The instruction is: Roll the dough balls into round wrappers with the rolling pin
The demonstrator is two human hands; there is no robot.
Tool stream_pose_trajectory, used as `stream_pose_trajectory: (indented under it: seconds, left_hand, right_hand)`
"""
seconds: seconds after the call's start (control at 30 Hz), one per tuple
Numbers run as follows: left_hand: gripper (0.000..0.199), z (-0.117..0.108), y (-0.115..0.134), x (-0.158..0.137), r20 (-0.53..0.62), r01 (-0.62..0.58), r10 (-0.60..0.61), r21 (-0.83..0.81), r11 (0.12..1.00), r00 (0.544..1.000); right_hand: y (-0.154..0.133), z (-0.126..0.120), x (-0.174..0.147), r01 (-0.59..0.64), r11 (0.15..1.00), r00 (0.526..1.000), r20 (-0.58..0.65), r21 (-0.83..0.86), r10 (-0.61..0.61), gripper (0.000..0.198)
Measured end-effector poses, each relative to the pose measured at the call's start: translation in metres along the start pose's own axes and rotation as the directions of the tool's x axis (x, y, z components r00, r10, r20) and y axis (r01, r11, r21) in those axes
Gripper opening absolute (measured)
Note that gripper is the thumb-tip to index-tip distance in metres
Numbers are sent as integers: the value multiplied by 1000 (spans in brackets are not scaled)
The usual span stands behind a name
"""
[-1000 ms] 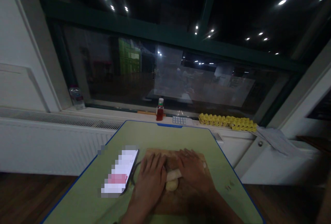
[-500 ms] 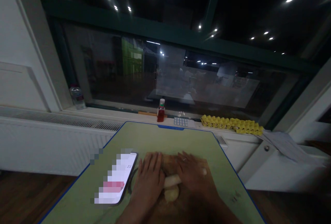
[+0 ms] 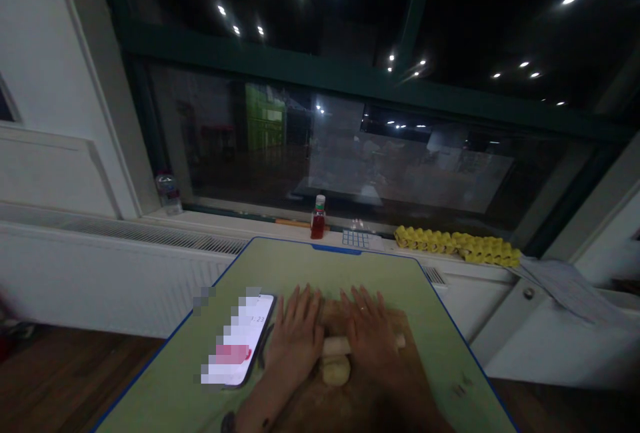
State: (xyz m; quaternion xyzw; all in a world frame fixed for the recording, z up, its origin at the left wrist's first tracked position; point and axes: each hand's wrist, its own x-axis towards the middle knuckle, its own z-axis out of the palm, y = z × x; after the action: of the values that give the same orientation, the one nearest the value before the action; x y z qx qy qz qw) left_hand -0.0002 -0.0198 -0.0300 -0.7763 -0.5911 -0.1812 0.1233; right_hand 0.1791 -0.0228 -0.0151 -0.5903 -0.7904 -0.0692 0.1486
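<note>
A pale wooden rolling pin (image 3: 337, 346) lies crosswise on a brown wooden board (image 3: 413, 361), passing under both my palms. My left hand (image 3: 299, 334) rests flat over its left part, fingers stretched forward. Over the right part my right hand (image 3: 371, 334) lies flat too, with fingers spread and a ring on one of them. The pin's right end shows beyond that hand. A rounded, pale yellow lump of dough (image 3: 336, 371) sits on the board just on my side of the pin, between my wrists. The pin's left end is hidden.
The board lies on a light green, blue-edged table (image 3: 280, 263). A lit phone (image 3: 243, 339) is left of my hands. On the windowsill stand a small bottle of red liquid (image 3: 318, 219), a clear plastic bottle (image 3: 169, 194) and yellow egg trays (image 3: 457, 245). A white radiator (image 3: 125, 273) stands behind.
Both hands have slid a little forward over the rolling pin, and the right fingers are more spread. The camera view has turned slightly left. Digits on the phone have changed.
</note>
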Motion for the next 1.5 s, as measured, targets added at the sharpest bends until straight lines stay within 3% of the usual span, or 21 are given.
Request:
stream_pose_trajectory:
  seconds: [0.1,0.23,0.43,0.63,0.87,1.03,1.17,1.23,1.33,1.43,1.5]
  left_hand:
    - [51,1,1,-13,-72,-39,38,-3,999,997]
    - [50,4,0,-24,-83,-111,108,-30,993,991]
    - [46,0,1,-29,-55,-141,135,-123,982,989]
    - [46,-3,0,-35,-103,-199,189,-98,975,977]
    - [41,-5,-7,-31,-188,-292,269,-106,951,945]
    - [45,-10,-13,-30,-186,-296,260,-197,935,947]
    - [51,-19,-17,-33,-237,-179,105,-316,932,966]
    - [54,-27,-16,-34,-203,-146,69,-390,909,977]
    - [61,-40,-14,-34,-25,-198,214,-502,842,976]
    - [68,-47,-9,-32,146,-228,378,-587,777,914]
    - [66,-45,-4,-30,194,-216,397,-592,776,897]
  right_hand:
    - [-8,-8,-10,-10,1000,1000,4,-4,10,48]
    - [-15,-13,-21,-20,1000,1000,19,-7,20,48]
    - [-20,-9,-41,15,999,998,-58,-30,-16,45]
    - [-21,-1,-53,-18,1000,986,-167,12,20,42]
    - [-7,-12,-69,143,989,978,-157,41,-135,45]
    - [10,-6,-78,29,997,995,-92,-78,-36,29]
    - [26,-4,-85,-129,990,987,-101,-53,123,27]
    - [34,-12,-88,-272,961,959,-76,43,274,30]
    - [42,-26,-95,-404,882,907,-22,240,422,39]
    - [46,-30,-104,-379,825,900,-42,418,434,46]
    - [46,-24,-111,-335,808,904,-77,485,421,48]
